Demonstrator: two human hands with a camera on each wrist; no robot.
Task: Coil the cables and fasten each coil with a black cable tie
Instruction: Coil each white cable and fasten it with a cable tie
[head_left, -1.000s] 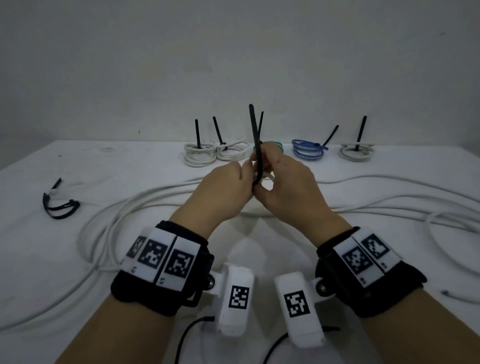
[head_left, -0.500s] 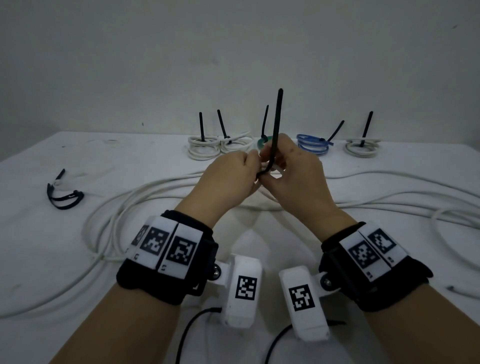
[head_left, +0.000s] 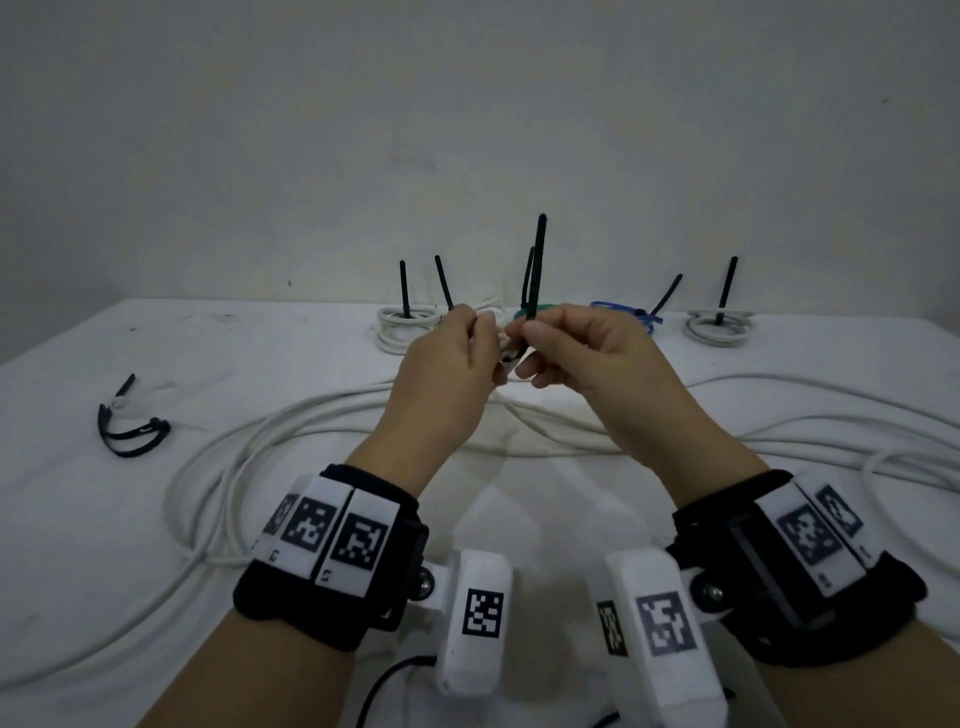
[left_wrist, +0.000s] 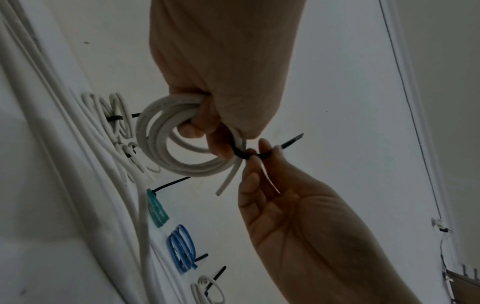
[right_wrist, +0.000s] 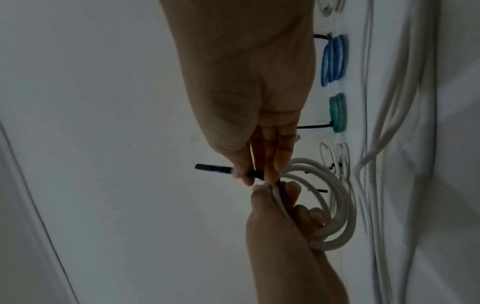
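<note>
My left hand (head_left: 457, 353) (left_wrist: 207, 127) (right_wrist: 280, 205) grips a small coil of white cable (left_wrist: 161, 142) (right_wrist: 335, 205) above the table. A black cable tie (head_left: 535, 270) (left_wrist: 241, 153) (right_wrist: 215, 169) is looped round the coil, its free tail pointing straight up in the head view. My right hand (head_left: 540, 343) (left_wrist: 257, 156) (right_wrist: 257, 174) pinches that tail between thumb and forefinger close to the coil. In the head view the coil is almost hidden behind both hands.
Several tied coils line the back of the table: white coils (head_left: 402, 327), a green coil (left_wrist: 155, 209), a blue coil (head_left: 623, 312) and a white coil (head_left: 719, 327). A long loose white cable (head_left: 260, 447) sprawls over the table. Spare black ties (head_left: 130, 431) lie at the left.
Both hands have risen and moved a little farther away. The tie's tail, held against the hands before, is now drawn straight up by the right hand.
</note>
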